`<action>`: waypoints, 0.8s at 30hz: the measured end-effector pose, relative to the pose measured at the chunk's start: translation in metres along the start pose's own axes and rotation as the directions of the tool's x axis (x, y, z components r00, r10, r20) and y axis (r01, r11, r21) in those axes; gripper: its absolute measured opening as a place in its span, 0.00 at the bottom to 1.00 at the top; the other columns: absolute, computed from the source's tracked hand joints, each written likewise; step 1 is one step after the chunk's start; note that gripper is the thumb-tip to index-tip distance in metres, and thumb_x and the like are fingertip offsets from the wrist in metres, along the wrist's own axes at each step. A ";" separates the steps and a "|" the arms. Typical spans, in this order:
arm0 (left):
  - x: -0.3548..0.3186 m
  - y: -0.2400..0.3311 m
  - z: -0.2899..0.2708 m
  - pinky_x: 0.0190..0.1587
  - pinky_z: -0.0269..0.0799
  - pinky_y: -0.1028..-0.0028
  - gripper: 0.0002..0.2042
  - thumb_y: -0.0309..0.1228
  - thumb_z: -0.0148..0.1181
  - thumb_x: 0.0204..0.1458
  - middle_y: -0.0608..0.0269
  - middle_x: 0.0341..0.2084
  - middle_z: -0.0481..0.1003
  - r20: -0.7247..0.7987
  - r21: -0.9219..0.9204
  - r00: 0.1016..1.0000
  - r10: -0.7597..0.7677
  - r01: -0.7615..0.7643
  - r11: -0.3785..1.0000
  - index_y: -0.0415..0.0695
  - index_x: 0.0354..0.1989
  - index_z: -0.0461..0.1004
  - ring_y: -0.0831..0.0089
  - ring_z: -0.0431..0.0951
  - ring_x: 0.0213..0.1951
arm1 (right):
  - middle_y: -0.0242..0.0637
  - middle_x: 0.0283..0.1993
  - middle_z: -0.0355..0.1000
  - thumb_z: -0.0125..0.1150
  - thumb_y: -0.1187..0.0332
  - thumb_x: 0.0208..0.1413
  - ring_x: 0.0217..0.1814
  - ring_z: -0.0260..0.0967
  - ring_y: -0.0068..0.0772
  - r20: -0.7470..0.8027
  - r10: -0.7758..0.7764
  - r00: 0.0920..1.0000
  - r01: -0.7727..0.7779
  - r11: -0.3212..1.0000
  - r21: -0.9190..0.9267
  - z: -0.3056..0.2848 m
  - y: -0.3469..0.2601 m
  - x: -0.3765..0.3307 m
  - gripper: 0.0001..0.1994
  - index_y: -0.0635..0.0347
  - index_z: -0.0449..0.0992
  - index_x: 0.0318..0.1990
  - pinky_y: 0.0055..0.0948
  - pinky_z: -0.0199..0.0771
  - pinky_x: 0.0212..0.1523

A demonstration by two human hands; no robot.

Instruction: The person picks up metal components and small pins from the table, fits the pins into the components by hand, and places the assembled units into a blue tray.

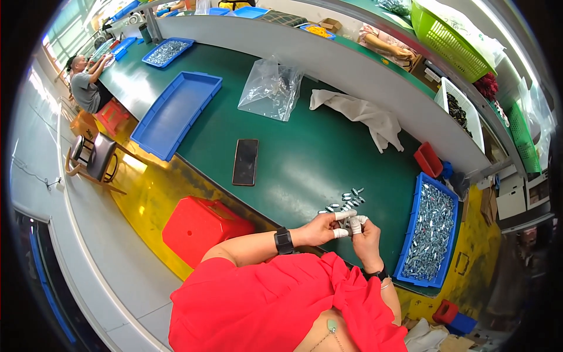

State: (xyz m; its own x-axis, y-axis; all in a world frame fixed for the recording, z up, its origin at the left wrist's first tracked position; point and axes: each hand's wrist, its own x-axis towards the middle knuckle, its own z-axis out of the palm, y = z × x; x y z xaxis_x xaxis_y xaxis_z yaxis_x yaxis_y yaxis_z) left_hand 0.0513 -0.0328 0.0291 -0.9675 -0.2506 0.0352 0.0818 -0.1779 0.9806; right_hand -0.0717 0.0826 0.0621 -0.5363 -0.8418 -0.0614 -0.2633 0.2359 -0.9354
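My left hand (321, 229) and my right hand (366, 239) meet over the near edge of the green table, with white covers on several fingertips. Both are closed in a pinch around a small grey metal piece (346, 224), mostly hidden by the fingers. Just beyond them lies a loose group of small shiny metal pieces (350, 204). To the right of my right hand stands a blue tray (404, 258) heaped with similar silvery pieces (431, 229).
On the green table (293, 158) lie a dark phone (245, 162), a clear plastic bag (271, 91), a white cloth (366, 114) and an empty blue tray (176, 111). A red bin (428, 159) stands at right, a red stool (202, 232) at left. Another person (88, 82) sits far left.
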 end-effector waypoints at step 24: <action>0.013 -0.009 0.070 0.34 0.65 0.82 0.26 0.26 0.49 0.55 0.70 0.27 0.65 -0.069 0.080 0.998 -0.014 0.019 0.997 0.44 0.62 0.52 0.84 0.63 0.27 | 0.40 0.18 0.66 0.54 0.65 0.55 0.18 0.63 0.28 -0.017 -0.052 0.998 0.052 0.998 -0.042 -0.055 0.030 -0.034 0.11 0.66 0.69 0.28 0.27 0.62 0.21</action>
State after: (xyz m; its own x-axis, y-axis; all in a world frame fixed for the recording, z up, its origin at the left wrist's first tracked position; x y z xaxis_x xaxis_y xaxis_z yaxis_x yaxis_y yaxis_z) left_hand 0.0207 0.0322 0.0343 -0.9498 -0.3129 0.0084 0.0438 -0.1065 0.9933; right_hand -0.1058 0.1447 0.0554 -0.5350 -0.8448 -0.0066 -0.3237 0.2122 -0.9221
